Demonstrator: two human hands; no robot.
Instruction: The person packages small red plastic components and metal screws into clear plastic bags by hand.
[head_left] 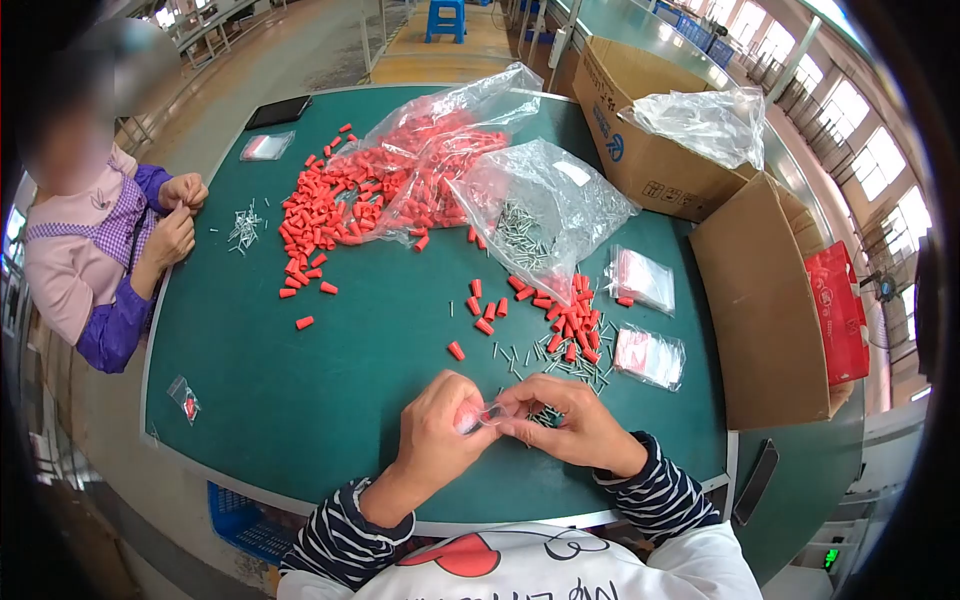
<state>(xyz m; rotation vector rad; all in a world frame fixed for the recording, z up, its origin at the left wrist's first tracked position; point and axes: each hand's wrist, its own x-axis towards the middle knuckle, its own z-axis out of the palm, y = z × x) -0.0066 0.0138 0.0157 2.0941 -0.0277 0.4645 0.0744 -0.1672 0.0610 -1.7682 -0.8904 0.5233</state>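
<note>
Near the front edge of the table, my left hand (440, 428) is closed around a small clear plastic bag (492, 413). Something red and whitish shows at the bag within that palm; its details are too small to make out. The fingers of my right hand (562, 415) pinch the bag's other side. Just beyond the right hand lie loose screws (582, 372), partly hidden by it. Several red tapered plastic caps (570, 322) are heaped behind them, and a single red cap (456, 350) lies ahead of my left hand.
Large clear bags (550, 190) hold red caps and screws. Packs of small bags (648, 357) lie at right beside cardboard boxes (750, 330). A filled small bag (184, 400) lies front left. At left, a co-worker's hands (178, 215) meet near a screw pile (243, 230).
</note>
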